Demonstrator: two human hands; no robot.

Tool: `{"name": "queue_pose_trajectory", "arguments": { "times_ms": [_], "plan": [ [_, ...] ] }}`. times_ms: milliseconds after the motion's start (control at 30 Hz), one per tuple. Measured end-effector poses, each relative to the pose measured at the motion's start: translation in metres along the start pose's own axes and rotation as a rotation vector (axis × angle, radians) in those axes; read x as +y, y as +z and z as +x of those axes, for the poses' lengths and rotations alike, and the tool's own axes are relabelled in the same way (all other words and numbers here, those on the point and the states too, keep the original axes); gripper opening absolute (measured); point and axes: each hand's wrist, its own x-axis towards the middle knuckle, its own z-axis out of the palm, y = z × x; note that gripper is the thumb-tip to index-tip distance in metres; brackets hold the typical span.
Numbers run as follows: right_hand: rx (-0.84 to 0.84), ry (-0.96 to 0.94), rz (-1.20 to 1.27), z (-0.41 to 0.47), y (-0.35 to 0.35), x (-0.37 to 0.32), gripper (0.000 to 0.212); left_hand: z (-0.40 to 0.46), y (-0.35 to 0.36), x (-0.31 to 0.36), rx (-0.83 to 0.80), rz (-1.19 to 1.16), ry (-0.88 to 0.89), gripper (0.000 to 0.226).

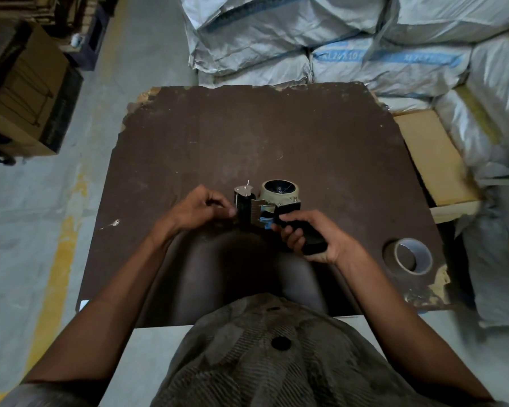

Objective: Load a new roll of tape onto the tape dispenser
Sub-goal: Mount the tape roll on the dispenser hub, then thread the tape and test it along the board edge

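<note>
Your right hand (pixel 309 239) is wrapped round the black handle (pixel 313 240) of the tape dispenser (pixel 272 205), fingers curled over the top, thumb side toward you. So the gun is held, not resting free. Its long axis runs from the handle, low right, up and left to the roller end.

Your left hand (pixel 202 208) sits at that roller end, fingers curled in and touching or pinching near the metal plate and roller (pixel 243 198). Too dark and small to say if you have a tape end there. Call it a pinch at the front of the gun.

The hub (pixel 279 189) behind the roller carries a pale ring. It looks like a thin core or a nearly spent roll; I can't tell which.

The new roll of tape (pixel 412 255) lies flat on the brown board (pixel 247 136), hole up, well apart from the gun, to the right of your right wrist and near the board's chipped right corner. Nothing lies between.

Judgement: the roll is on your right side, but that hand is busy with the handle. The left is free-ish but far across. Likely you clear the hub first, then either swap the gun to the left hand or set it down and reach right. The roll's axis is vertical; it must turn sideways to match the hub.

White sacks (pixel 335 39) are stacked behind the board, cardboard boxes (pixel 21 92) to the left on the floor.
</note>
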Motion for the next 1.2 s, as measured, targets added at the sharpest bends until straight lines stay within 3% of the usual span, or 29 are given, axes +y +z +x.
{"name": "queue_pose_trajectory", "arguments": {
  "times_ms": [233,400,733,867,933,1100,1200],
  "plan": [
    [-0.070,0.005,0.093,-0.005,-0.004,0.008,0.030,-0.004,0.001,0.004,-0.022,0.240,0.154,0.007],
    [-0.185,0.025,0.125,-0.012,-0.014,0.011,0.056,-0.009,0.004,0.015,-0.082,0.101,0.139,0.012],
    [-0.286,0.091,0.142,-0.024,-0.026,0.012,0.041,-0.013,-0.007,0.024,-0.206,0.003,0.085,0.010],
    [-0.196,0.039,0.131,-0.026,-0.022,0.016,0.039,-0.007,-0.009,0.017,-0.136,0.083,0.106,0.018],
    [-0.093,-0.011,0.093,-0.028,-0.016,0.015,0.026,-0.002,-0.006,0.015,-0.138,0.085,0.094,0.016],
    [0.117,-0.129,-0.043,-0.030,-0.001,0.007,0.019,0.012,0.005,0.008,-0.144,0.012,-0.001,0.047],
    [0.224,-0.182,-0.161,-0.023,0.009,-0.001,0.022,0.027,0.017,0.006,-0.066,0.049,-0.033,0.039]
  ]
}}
